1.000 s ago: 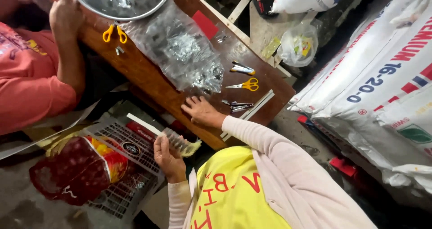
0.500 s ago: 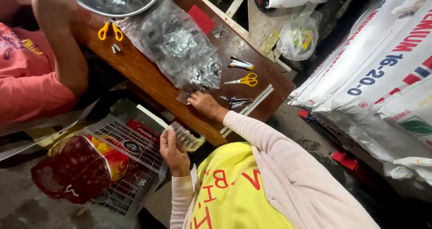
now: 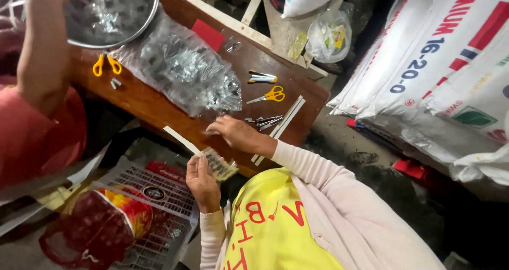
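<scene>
My left hand [image 3: 203,181] is shut on a long pale strip [image 3: 180,139] with a small card of clear packets [image 3: 218,165] at its end, held just off the near edge of the brown wooden table [image 3: 154,108]. My right hand [image 3: 237,133] rests palm down on the table edge, fingers spread beside the clear plastic bag of small shiny pieces [image 3: 183,71]. It holds nothing that I can see. Small metal clips [image 3: 263,121] lie just right of that hand, next to two pale strips [image 3: 286,122].
Yellow scissors [image 3: 272,95] and orange scissors [image 3: 106,64] lie on the table. A metal bowl [image 3: 114,12] is under another person's arm [image 3: 45,52] at the left. A white crate [image 3: 154,196] and red mesh bag [image 3: 95,230] sit below; printed sacks [image 3: 435,63] are stacked on the right.
My right hand has slid left along the table edge toward the plastic bag. My left hand keeps hold of the strip and has lifted it slightly.
</scene>
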